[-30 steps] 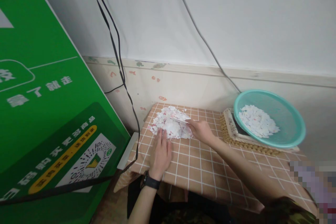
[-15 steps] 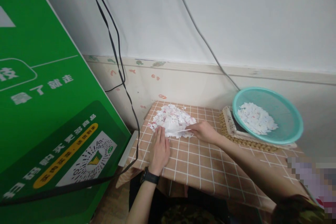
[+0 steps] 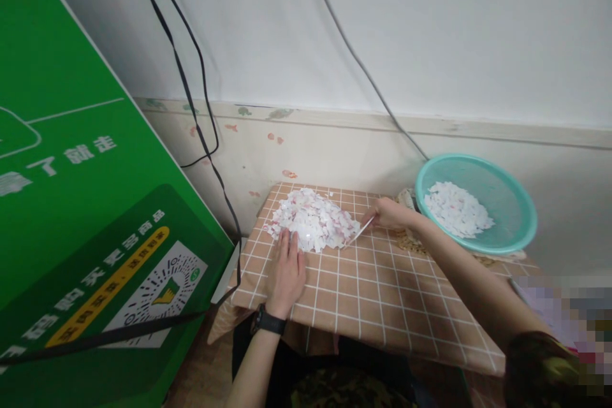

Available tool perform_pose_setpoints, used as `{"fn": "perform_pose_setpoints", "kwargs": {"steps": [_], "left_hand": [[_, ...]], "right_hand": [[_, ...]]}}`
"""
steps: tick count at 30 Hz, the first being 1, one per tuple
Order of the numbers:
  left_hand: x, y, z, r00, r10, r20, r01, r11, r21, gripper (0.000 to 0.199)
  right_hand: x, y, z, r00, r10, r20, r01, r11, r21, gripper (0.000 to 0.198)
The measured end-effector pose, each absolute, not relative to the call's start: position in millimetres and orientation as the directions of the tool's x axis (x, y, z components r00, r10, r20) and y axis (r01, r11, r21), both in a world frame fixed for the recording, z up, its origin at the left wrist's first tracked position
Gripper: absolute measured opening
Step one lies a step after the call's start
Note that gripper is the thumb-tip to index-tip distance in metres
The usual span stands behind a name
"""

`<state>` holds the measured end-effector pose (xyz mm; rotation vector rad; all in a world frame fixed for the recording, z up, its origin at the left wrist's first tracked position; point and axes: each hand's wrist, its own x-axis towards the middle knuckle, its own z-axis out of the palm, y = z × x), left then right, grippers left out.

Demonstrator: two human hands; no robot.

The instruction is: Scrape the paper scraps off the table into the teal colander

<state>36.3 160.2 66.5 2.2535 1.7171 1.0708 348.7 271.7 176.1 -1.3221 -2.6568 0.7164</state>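
A heap of torn white paper scraps (image 3: 313,213), some marked with pink, lies on the brown checked tablecloth (image 3: 356,303). My left hand (image 3: 287,274), wearing a black watch, rests at the near edge of the heap with fingers stretched out and touching the scraps. A smooth, shiny whitish patch shows just ahead of its fingertips; I cannot make out what it is. My right hand (image 3: 386,211) is closed on a thin white flat strip (image 3: 359,231), seen nearly edge-on. The strip tilts down, its lower end at the right edge of the heap.
A turquoise plastic basket (image 3: 519,213) with more paper scraps (image 3: 459,209) stands on a woven tray (image 3: 408,241) at the right. On the left rises a green panel (image 3: 71,83) with printed text. Black cables (image 3: 176,57) hang beside it, before the wall.
My right hand has moved right and slightly up with the white strip, which now slants more steeply at the heap's side. My left hand stays near the heap's front edge. The view has shifted slightly.
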Motion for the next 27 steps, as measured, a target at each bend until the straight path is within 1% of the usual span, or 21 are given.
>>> {"fn": "perform_pose_setpoints", "kwargs": {"steps": [4,7,11,17,23,27], "left_hand": [[36,161,65,0.110,0.886,0.450,0.810,-0.342,0.476,0.054],[37,161,63,0.100,0.883,0.459,0.801,-0.345,0.490,0.054],[38,162,62,0.094,0.883,0.459,0.799,-0.342,0.494,0.055],[38,160,66,0.104,0.888,0.449,0.795,-0.345,0.499,0.055],[37,159,66,0.092,0.891,0.445,0.784,-0.341,0.519,0.057],[37,158,67,0.082,0.904,0.420,0.756,-0.331,0.565,0.056]], "right_hand": [[343,294,164,-0.620,0.777,-0.106,0.703,0.491,-0.515,0.030],[335,307,161,-0.635,0.765,-0.109,0.668,0.472,-0.575,0.024],[322,317,166,-0.669,0.740,-0.068,0.601,0.485,-0.636,0.020],[298,330,176,-0.680,0.731,-0.052,0.595,0.509,-0.622,0.021],[273,336,177,-0.689,0.725,0.016,0.575,0.559,-0.597,0.018],[268,333,182,-0.689,0.725,0.028,0.540,0.538,-0.647,0.021]]}}
